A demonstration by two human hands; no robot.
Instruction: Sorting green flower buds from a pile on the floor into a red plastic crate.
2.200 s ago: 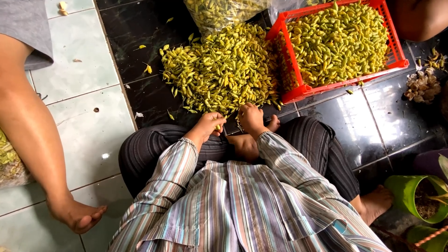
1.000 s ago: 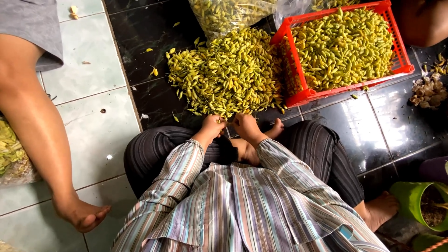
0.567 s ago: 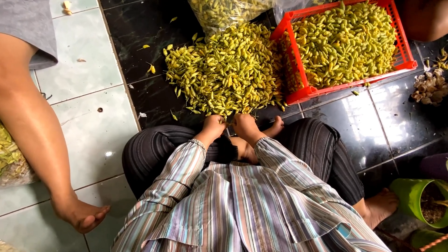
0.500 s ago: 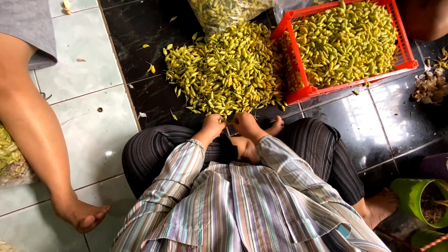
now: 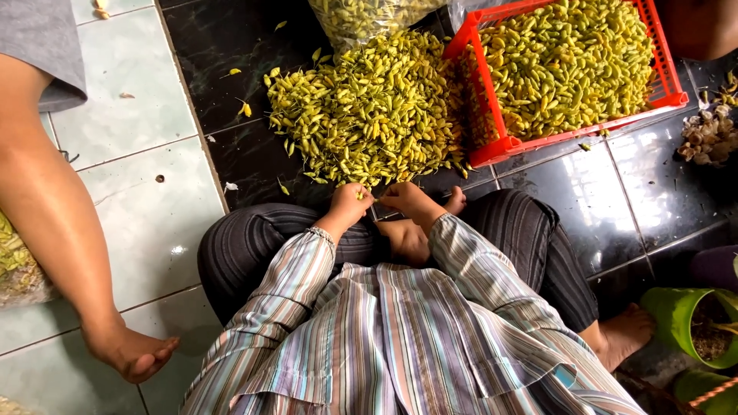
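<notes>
The dark floor tiles are glossy and mirror-smooth, throwing back bright glare; the pale green tiles have a softer sheen. The orange crate is moulded plastic with a slotted, shiny rim. The yellow-green buds look waxy and smooth. The striped shirt is thin matt woven cloth, the dark trousers finely ribbed fabric. The green pot is smooth plastic.

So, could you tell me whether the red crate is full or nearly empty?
Full. The red plastic crate is heaped with yellow-green buds up to its rim, with none of its floor showing.
</notes>
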